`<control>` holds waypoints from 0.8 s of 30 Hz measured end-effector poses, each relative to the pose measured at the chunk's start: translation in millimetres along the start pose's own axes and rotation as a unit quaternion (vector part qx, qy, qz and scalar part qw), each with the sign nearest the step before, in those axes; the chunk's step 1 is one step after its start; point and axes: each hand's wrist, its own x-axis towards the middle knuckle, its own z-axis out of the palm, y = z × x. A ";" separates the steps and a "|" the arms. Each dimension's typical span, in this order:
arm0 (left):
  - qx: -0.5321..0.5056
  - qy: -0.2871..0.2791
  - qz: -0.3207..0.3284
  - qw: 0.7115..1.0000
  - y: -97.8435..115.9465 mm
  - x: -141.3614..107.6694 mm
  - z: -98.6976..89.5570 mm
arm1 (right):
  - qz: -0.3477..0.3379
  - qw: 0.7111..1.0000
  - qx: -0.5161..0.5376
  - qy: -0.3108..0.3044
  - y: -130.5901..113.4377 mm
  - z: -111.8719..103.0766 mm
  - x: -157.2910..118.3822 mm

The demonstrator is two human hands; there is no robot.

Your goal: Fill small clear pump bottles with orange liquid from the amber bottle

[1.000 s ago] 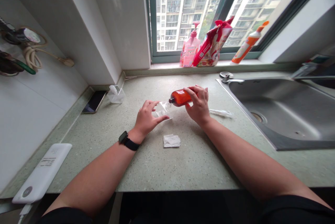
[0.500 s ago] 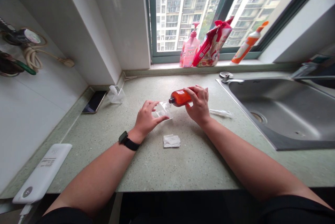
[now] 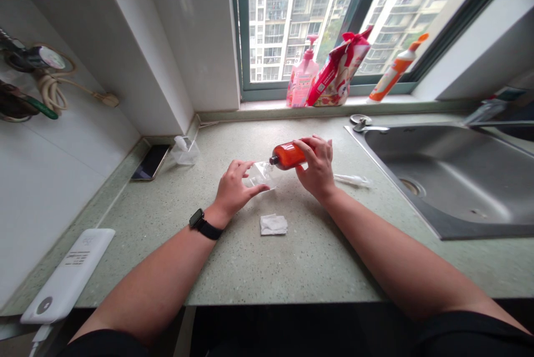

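A small clear plastic container (image 3: 263,175) is gripped between the thumb and fingers of my left hand (image 3: 236,189), just over the counter. My right hand (image 3: 317,170) is wrapped round an amber-red bottle (image 3: 288,155), tipped almost level. Its uncapped neck points left, right at the mouth of the container. Whether liquid is flowing out I cannot tell. In front of both hands lies a folded white tissue (image 3: 273,224). Beyond my right wrist is a thin white item in clear wrapping (image 3: 352,180).
At the right is a steel sink (image 3: 454,173). A phone (image 3: 151,162) and a clear box with a white pump top (image 3: 183,150) lie back left. Nearer, a white power bank (image 3: 69,276) reaches the counter edge. A pink pump bottle (image 3: 302,82), red bag and orange bottle stand on the sill.
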 end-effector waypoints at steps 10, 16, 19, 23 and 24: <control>-0.006 -0.001 -0.005 1.000 -0.5 -0.1 1.1 | -0.004 1.000 -0.004 0.005 -0.7 -1.3 0.3; -0.002 -0.001 -0.003 1.000 -0.4 -0.3 0.7 | -0.001 1.000 -0.007 -0.001 0.7 -1.1 -0.1; -0.006 -0.003 -0.001 1.000 -0.6 0.0 0.6 | 0.003 1.000 -0.007 -0.002 0.5 -1.1 0.0; -0.010 -0.003 -0.002 1.000 -1.0 0.3 0.9 | 0.000 1.000 -0.009 0.000 -0.2 -1.2 0.4; -0.011 -0.003 -0.003 1.000 -1.1 0.4 0.9 | -0.002 1.000 -0.010 0.002 -0.3 -1.3 0.4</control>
